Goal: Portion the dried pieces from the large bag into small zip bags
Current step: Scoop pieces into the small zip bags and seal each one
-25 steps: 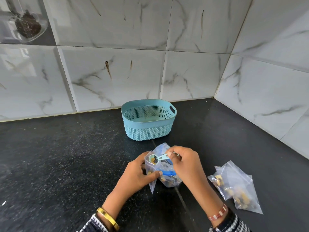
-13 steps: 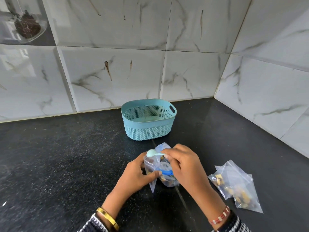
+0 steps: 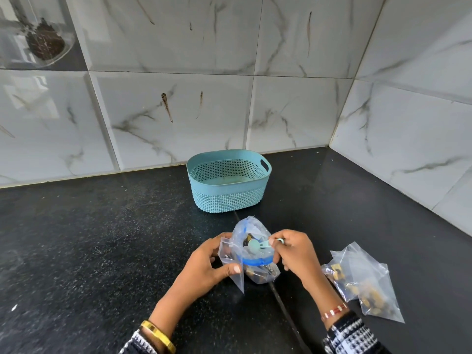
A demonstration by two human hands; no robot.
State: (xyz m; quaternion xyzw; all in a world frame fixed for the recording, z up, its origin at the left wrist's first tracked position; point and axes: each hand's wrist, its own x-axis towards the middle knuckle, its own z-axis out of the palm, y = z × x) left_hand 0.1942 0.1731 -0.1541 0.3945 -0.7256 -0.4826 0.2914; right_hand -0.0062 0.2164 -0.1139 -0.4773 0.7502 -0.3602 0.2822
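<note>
- Black speckled counter (image 3: 102,238), marble-look tiles behind; no readable writing.
- Left hand (image 3: 204,267) pinches a small zip bag (image 3: 231,261) beside the large bag (image 3: 255,249).
- Right hand (image 3: 293,254) pinches a teal scoop (image 3: 258,244), dipped in the large bag's mouth.

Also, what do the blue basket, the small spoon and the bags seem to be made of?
Basket: apparently moulded plastic, matte teal, with rows of small holes and a cut-out handle.
Spoon: probably plastic too, pale mint, smooth.
Large bag and small zip bags: thin clear plastic film, glossy and creased; the pieces show through.
Counter: looks like polished black speckled stone.
</note>
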